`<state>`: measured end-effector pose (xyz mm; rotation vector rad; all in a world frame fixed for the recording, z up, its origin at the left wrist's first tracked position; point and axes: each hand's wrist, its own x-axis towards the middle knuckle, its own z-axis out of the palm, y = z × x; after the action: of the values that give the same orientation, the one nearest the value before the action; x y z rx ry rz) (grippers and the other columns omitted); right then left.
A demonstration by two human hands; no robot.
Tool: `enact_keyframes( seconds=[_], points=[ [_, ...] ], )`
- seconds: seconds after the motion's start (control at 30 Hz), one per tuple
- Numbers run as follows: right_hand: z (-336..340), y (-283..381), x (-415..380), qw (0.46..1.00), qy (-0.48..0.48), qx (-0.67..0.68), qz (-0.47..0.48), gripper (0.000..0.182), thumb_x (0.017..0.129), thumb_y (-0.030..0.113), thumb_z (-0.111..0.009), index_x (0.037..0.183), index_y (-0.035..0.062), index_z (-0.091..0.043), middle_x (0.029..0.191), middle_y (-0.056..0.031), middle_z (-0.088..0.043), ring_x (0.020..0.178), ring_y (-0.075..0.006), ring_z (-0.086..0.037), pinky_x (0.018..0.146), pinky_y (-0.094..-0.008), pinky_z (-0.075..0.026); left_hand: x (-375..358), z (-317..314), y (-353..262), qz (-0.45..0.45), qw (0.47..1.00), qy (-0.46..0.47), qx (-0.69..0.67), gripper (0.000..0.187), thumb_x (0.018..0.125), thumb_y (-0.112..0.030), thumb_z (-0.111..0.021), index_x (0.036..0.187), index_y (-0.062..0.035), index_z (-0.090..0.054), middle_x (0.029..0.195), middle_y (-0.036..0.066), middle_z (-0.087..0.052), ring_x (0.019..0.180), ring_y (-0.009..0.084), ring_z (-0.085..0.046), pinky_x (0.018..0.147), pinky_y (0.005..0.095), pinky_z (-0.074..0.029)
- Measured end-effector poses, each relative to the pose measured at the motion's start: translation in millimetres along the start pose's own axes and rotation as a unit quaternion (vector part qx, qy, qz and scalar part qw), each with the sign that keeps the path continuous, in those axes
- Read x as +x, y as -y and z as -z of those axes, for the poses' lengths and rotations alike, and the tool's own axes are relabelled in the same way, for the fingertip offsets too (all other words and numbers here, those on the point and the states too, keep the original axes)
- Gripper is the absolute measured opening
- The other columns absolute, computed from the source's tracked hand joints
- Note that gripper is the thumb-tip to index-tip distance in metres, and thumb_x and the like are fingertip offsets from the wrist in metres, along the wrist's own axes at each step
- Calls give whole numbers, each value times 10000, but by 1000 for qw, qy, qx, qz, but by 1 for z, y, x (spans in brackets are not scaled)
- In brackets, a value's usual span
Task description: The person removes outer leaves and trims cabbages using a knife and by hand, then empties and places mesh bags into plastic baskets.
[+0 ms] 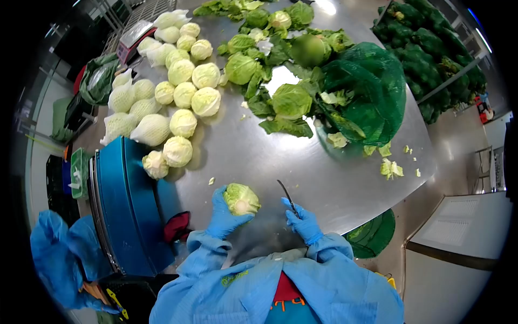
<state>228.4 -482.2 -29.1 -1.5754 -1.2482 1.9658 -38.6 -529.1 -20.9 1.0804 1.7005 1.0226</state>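
Observation:
A pale green cabbage rests in my gloved left hand, its cut stem end turned toward me. My right hand, also in a blue glove, is closed round the handle of a thin dark curved knife. The blade points up and away, apart from the cabbage. Left of the cabbage, a small leaf scrap lies on the metal table. Trimmed cabbages are grouped at the table's left side, with foam-netted ones beside them.
Leafy untrimmed cabbages and loose leaves lie at the back, beside a green mesh bag. A blue metal box stands at the left. Below the right edge is a green basket. Full green sacks are stacked at the back right.

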Motion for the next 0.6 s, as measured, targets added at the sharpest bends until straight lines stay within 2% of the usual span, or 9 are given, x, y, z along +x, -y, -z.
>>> enact_keyframes(
  seconds=[0.03, 0.1, 0.2, 0.3, 0.37, 0.4, 0.5, 0.53, 0.6],
  points=[
    [-4, 2, 4, 999, 2, -28, 28, 444, 963, 193, -587, 1402, 188, -521, 772, 21, -597, 651, -38, -512, 617, -224, -474, -3, 2, 2, 12, 998, -25, -57, 1131, 565, -277, -930, 1426, 17, -258, 1344, 182, -410, 1247, 295, -463, 1058, 417, -409],
    [-13, 5, 10, 993, 0, -79, 88, 470, 966, 204, -585, 1426, 169, -493, 784, 35, -574, 642, -40, -514, 611, -230, -474, 1, 7, 13, 7, 998, -20, -62, 1141, 563, -258, -936, 1429, 12, -245, 1346, 175, -407, 1231, 278, -478, 1051, 403, -424],
    [-16, 22, 14, 976, -35, -121, 178, 480, 961, 226, -590, 1429, 196, -487, 777, -21, -608, 645, -77, -551, 620, -265, -486, 9, -14, 15, 3, 994, -32, -107, 1148, 564, -250, -938, 1432, 10, -234, 1344, 173, -412, 1223, 271, -488, 1042, 400, -435],
    [-3, 33, 20, 905, -118, -303, 273, 450, 976, 276, -555, 1418, 219, -497, 781, -89, -634, 643, -150, -599, 626, -310, -500, 29, -45, 5, -19, 996, 15, -91, 1133, 548, -253, -938, 1420, 13, -265, 1333, 173, -430, 1207, 274, -503, 1027, 398, -447],
    [11, 39, 23, 892, -134, -352, 249, 480, 986, 371, -501, 1442, 231, -449, 867, -124, -669, 707, -267, -641, 655, -367, -525, 43, -65, -13, -11, 992, 76, -104, 1122, 539, -261, -936, 1411, 12, -285, 1322, 171, -437, 1196, 275, -510, 1019, 397, -450],
    [17, 41, 24, 885, -141, -375, 238, 500, 991, 419, -474, 1455, 237, -425, 910, -142, -687, 739, -326, -662, 670, -396, -538, 51, -74, -19, -1, 990, 92, -108, 1058, 524, -309, -930, 1357, 21, -366, 1291, 191, -470, 1184, 286, -521, 990, 395, -466],
    [29, 48, 33, 840, -151, -472, 219, 561, 986, 508, -425, 1480, 246, -376, 895, -142, -691, 743, -321, -673, 633, -405, -529, 79, -101, -24, -10, 983, 172, -64, 967, 522, -364, -919, 1276, 26, -456, 1220, 214, -530, 1157, 302, -546, 959, 408, -479],
    [34, 49, 35, 836, -134, -491, 204, 578, 982, 523, -423, 1486, 248, -362, 886, -143, -691, 737, -324, -672, 627, -406, -525, 77, -106, -30, -9, 992, 127, -4, 901, 520, -407, -910, 1203, 24, -509, 1154, 215, -579, 1111, 310, -577, 934, 415, -487],
    [49, 52, 38, 827, -99, -526, 169, 613, 972, 554, -417, 1499, 252, -335, 867, -145, -691, 727, -328, -670, 615, -409, -519, 84, -104, -47, 23, 981, 191, -34, 894, 523, -426, -905, 1192, 22, -516, 1126, 203, -591, 1085, 310, -587, 927, 420, -488]
  ],
)
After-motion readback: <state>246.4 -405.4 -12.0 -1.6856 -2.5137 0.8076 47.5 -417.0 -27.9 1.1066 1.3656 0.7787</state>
